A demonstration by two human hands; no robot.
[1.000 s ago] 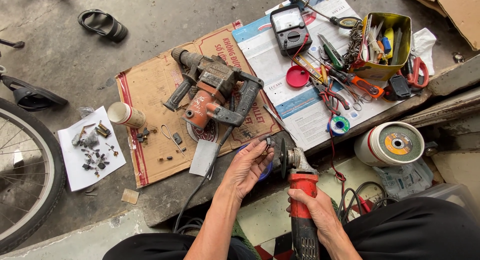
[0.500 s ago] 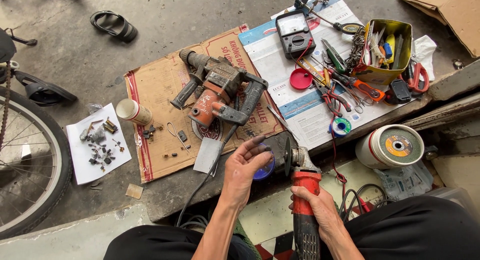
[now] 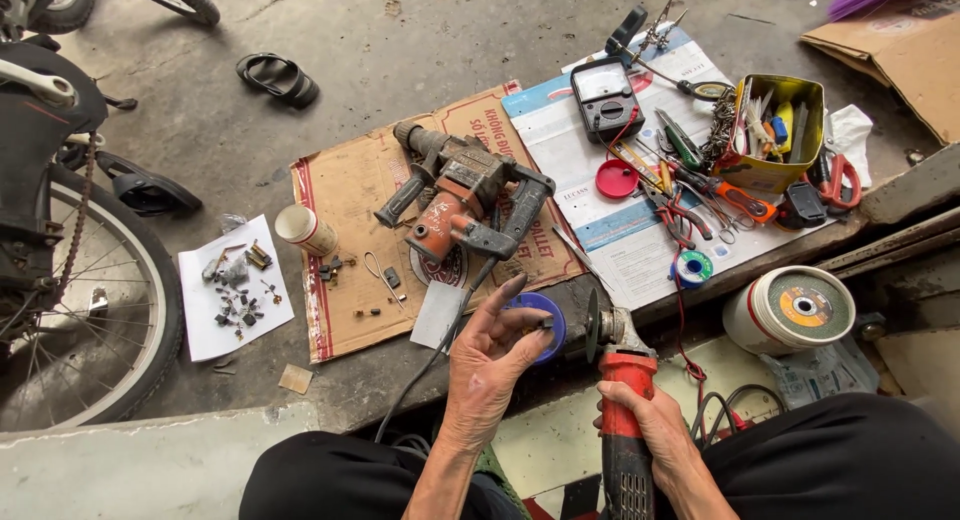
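At the edge of the concrete ledge, a red angle grinder (image 3: 622, 400) stood upright, the right hand (image 3: 655, 430) clamped round its body. The left hand (image 3: 495, 355), fingers apart, touched a blue disc (image 3: 540, 325) beside the grinder's head; seemingly a disc-fitting step, needing steady alignment. A rotary hammer (image 3: 465, 195) on cardboard (image 3: 350, 195) and its cord (image 3: 435, 365) crowded close.

My left hand (image 3: 493, 355) and right hand (image 3: 655, 430) are both bare, no gloves, no rings, no watch at either wrist. The forearms are bare too, with no sleeve showing anywhere along them. My fingers (image 3: 510, 292) carry dark grease smudges, thickest at the tips. At six o'clock, dark black trousers (image 3: 830, 460) cover both my thighs, the cloth plain and unmarked.
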